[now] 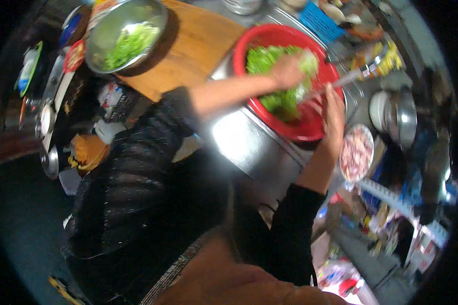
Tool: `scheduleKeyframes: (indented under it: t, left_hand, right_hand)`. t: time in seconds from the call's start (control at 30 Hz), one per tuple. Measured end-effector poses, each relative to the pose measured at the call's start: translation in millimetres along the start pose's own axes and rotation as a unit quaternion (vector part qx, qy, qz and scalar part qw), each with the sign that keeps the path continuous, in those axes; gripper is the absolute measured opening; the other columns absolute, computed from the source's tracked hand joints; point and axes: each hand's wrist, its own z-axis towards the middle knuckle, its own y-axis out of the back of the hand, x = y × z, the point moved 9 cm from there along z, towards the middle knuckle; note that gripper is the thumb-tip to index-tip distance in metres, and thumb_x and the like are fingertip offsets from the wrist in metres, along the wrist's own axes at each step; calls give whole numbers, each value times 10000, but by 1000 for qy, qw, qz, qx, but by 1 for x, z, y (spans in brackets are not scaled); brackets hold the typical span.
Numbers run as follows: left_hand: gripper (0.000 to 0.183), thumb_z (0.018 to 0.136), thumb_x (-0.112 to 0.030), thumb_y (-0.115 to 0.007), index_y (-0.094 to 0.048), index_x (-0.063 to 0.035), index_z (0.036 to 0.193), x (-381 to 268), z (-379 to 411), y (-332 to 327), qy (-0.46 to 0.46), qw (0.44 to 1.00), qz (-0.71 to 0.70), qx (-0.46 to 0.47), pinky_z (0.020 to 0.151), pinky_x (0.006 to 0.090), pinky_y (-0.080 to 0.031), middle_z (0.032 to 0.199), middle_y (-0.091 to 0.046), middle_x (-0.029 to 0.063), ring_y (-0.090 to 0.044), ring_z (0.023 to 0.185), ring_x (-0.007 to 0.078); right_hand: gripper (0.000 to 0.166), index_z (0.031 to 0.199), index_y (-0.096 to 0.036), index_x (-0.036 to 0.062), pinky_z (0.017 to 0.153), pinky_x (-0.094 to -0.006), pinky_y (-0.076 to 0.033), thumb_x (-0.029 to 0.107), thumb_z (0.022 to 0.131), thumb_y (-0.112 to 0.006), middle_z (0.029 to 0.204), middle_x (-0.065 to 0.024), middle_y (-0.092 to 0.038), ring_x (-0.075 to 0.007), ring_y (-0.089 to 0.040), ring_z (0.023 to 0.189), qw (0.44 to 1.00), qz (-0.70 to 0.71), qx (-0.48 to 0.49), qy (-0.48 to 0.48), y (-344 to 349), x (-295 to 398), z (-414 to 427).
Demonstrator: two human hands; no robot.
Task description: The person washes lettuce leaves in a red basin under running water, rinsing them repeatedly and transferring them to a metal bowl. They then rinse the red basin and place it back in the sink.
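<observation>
A red plastic basin point(316, 131) holds green leafy lettuce point(265, 59) and stands at the metal sink. My left hand point(290, 71) reaches into it, blurred, with its fingers closed around a pale-ended bunch of lettuce point(309, 63). Over the basin's right side is my right hand point(333, 110), fingers spread and apparently holding nothing. A metal faucet spout point(349, 77) passes close to its fingertips; whether they touch is unclear. Blurred water seems to fall from the spout onto the leaves.
A steel bowl point(95, 45) with lettuce rests on a wooden board point(198, 34) at the left. A dish of raw cut meat point(357, 152) sits right of my right forearm. Beyond the basin is a blue plastic basket point(320, 23). Metal pots point(406, 118) stand far right.
</observation>
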Motion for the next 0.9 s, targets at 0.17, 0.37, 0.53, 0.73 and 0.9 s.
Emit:
scheduleKeyframes:
  t: [0.17, 0.37, 0.53, 0.73, 0.9]
  left_hand:
    - [229, 763, -165, -634, -628, -22, 942, 22, 26, 151, 169, 945, -275, -44, 611, 345, -497, 841, -648, 95, -621, 690, 208]
    - [299, 785, -245, -614, -612, -25, 988, 136, 14, 394, 95, 984, 75, -134, 588, 283, -460, 788, -622, 51, -582, 682, 140]
    - [944, 728, -645, -620, -384, 24, 1350, 237, -33, 394, 175, 872, 457, 21, 1038, 438, -319, 1381, -346, 297, -317, 1313, 391]
    - [360, 784, -115, -556, -500, 23, 1112, 189, -58, 283, 170, 878, 423, 143, 810, 521, -448, 920, -593, 335, -564, 923, 478]
    - [279, 751, -43, -501, -506, 17, 1024, 132, -44, 231, 66, 936, 326, 114, 772, 556, -435, 823, -590, 322, -565, 840, 486]
  right_hand:
    - [342, 1044, -641, -2, 636, -254, -509, 298, 900, -563, 888, -53, -645, -126, -592, 756, 982, -157, -97, 43, 42, -23, 12]
    - [313, 937, -663, 15, 631, -307, -484, 305, 833, -606, 849, -110, -664, -165, -617, 749, 948, -308, -50, 68, 37, -35, 23]
    - [274, 942, -653, 26, 628, -291, -479, 267, 811, -660, 793, -54, -656, -134, -601, 692, 893, -445, 7, 56, 13, -36, 33]
    - [524, 1070, -564, 14, 711, -338, -495, 239, 648, -778, 995, -100, -628, -212, -604, 851, 824, -517, 220, -76, -26, -92, 19]
    - [449, 1046, -553, 27, 731, -357, -506, 138, 664, -761, 987, -94, -625, -201, -594, 853, 788, -574, 209, -76, -20, -126, 35]
